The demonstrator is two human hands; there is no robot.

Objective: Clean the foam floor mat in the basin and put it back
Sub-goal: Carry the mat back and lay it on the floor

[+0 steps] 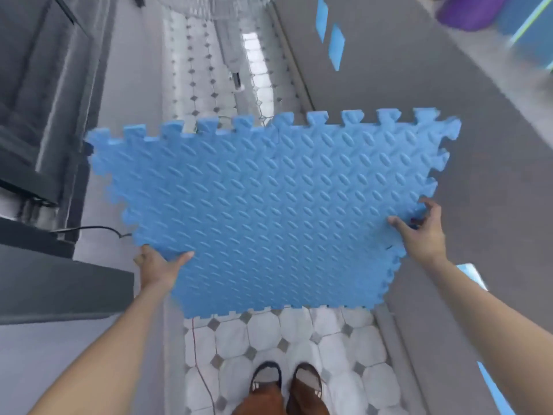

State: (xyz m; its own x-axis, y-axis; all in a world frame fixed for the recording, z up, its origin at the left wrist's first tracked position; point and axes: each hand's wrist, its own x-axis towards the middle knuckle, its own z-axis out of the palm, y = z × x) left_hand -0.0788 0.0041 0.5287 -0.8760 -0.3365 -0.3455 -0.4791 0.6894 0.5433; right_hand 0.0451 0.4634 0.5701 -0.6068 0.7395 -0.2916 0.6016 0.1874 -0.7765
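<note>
A blue foam floor mat (269,205) with puzzle-cut edges and an embossed oval pattern fills the middle of the head view, held flat in the air over a tiled floor. My left hand (158,263) grips its near left corner, thumb on top. My right hand (420,232) grips its right edge, thumb on top and fingers under. No basin is in view.
White octagon floor tiles (299,333) run ahead between dark furniture (45,145) on the left and a grey surface (449,85) on the right. A thin cable (89,229) trails at the left. My two feet (284,387) stand below. A purple container (469,10) sits far right.
</note>
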